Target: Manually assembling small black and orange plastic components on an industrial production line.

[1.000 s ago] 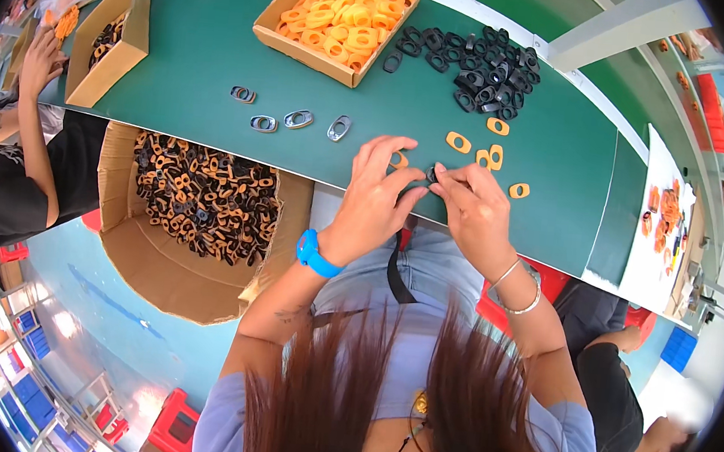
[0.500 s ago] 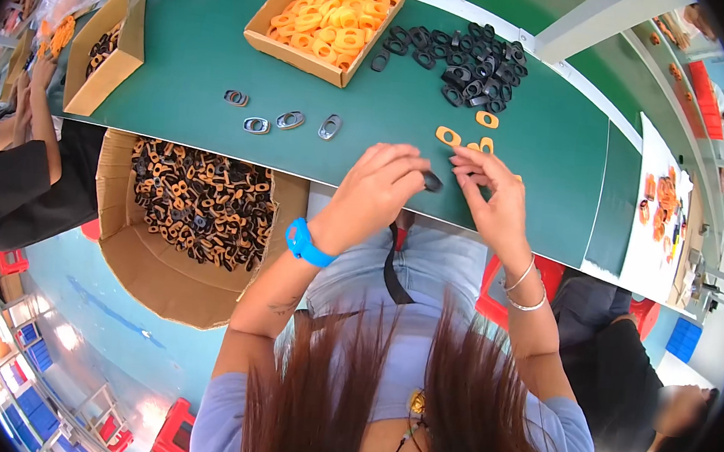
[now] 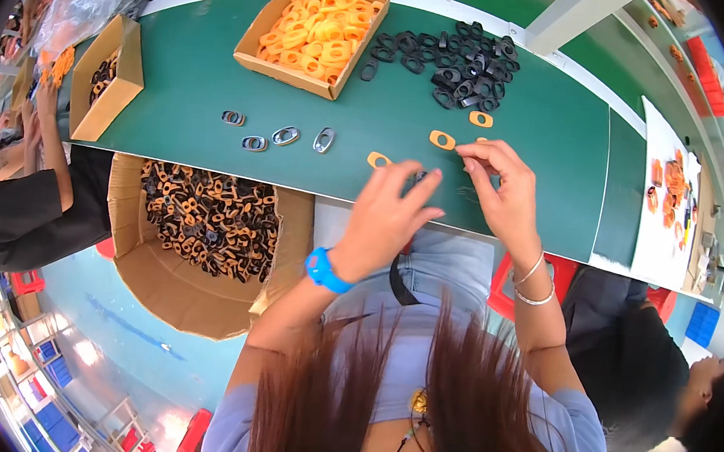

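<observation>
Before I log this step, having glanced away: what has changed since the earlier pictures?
The right hand released the small dark oval piece and moved forward and rightward, close to a flat orange oval ring. The left hand has spread its fingers; whether it holds the dark piece is unclear. The open brown cardboard box stayed put.

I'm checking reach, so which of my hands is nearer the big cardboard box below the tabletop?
Left. Your left hand is to the right of the big cardboard box, apart from it; your right hand is farther right, beyond the left one.
</observation>
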`<state>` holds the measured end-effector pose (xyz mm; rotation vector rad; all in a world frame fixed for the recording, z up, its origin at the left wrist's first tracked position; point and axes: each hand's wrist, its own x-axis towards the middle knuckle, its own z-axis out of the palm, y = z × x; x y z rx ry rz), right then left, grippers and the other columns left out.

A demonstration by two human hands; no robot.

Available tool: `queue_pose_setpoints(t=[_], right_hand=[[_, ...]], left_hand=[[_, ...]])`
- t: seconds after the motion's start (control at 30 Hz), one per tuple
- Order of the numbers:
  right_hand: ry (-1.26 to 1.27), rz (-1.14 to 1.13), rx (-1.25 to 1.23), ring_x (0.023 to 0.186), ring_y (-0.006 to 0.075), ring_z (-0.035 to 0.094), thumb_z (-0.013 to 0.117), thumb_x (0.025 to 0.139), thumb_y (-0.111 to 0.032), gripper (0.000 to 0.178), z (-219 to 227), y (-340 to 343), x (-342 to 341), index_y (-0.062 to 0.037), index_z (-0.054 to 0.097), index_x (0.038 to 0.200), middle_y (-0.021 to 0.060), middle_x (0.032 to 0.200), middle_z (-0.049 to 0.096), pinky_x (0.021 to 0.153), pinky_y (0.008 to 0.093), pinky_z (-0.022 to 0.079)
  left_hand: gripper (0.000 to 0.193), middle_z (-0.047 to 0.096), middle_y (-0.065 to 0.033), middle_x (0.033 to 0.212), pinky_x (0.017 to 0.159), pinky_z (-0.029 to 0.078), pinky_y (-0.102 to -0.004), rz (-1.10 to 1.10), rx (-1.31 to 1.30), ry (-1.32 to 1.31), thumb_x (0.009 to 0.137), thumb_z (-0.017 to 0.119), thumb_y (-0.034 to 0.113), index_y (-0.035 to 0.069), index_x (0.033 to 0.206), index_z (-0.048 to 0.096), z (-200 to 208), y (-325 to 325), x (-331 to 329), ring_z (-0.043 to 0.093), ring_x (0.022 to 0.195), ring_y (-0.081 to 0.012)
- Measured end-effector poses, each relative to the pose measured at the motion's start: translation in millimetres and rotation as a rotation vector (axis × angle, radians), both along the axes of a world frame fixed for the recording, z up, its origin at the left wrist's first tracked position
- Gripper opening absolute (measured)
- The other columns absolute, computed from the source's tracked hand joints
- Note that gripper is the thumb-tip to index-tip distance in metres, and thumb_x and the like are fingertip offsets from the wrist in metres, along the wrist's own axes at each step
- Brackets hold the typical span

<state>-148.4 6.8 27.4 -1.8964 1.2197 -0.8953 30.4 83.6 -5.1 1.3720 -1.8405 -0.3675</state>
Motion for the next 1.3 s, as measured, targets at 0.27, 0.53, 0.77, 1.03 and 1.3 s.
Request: queue_pose_setpoints(t=[0.27,0.53,0.77,1.03,1.3], right_hand=[[0.062,0.336,-0.016,0.074,0.0167,0.065,0.080,0.081,-0.009,0.020,-4.6,-19.8,44.5,-0.0030,0.074,0.100,0.0062,0.092,0.067,0.065,0.0296,0.052],[0.221,0.346,-0.170,0.074,0.0264,0.066,0.071,0.091,-0.020,0.017,-2.0,-2.5,48.5,-0.0035,0.072,0.092,0.0115,0.085,0.065,0.065,0.0372,0.052],[0.457,0.127,-0.015,0.065,0.0267,0.065,0.071,0.091,-0.016,0.014,5.7,-11.0,31.1,-0.0023,0.071,0.091,0.0113,0.077,0.066,0.062,0.0354,0.051],[0.342,-0.023,-0.383,0.083,0.0272,0.065,0.076,0.083,-0.006,0.016,-5.8,-65.1,25.6,-0.0021,0.069,0.097,0.0093,0.097,0.063,0.071,0.0380,0.054],[0.338,0.051,-0.424,0.094,0.0279,0.062,0.072,0.085,-0.004,0.010,-11.2,-70.7,21.9,-0.0013,0.067,0.093,0.0076,0.102,0.065,0.078,0.0371,0.052]], left_hand=[[0.026,0.069,-0.0154,0.119,0.091,0.057,-0.0337,0.047,-0.051,0.125,0.087,0.070,-0.002,-0.001,0.113,0.068,-3.3,23.9,25.4,0.069,0.104,-0.0299],[0.035,0.069,-0.0232,0.120,0.098,0.055,-0.0349,0.235,0.052,0.929,0.093,0.064,-0.011,-0.004,0.124,0.052,-2.6,27.3,55.0,0.067,0.115,-0.0257],[0.031,0.069,-0.0172,0.118,0.093,0.056,-0.0366,0.194,-0.145,0.250,0.087,0.067,-0.012,-0.003,0.117,0.065,2.0,10.5,59.2,0.069,0.108,-0.0303],[0.027,0.066,-0.0143,0.120,0.092,0.056,-0.0364,0.109,0.163,0.889,0.098,0.062,0.002,-0.001,0.125,0.065,1.6,-0.4,64.1,0.065,0.108,-0.0237],[0.033,0.064,-0.0171,0.123,0.093,0.058,-0.0338,-0.077,0.313,1.660,0.102,0.059,0.012,0.003,0.134,0.057,30.9,11.1,63.6,0.065,0.113,-0.0255]])
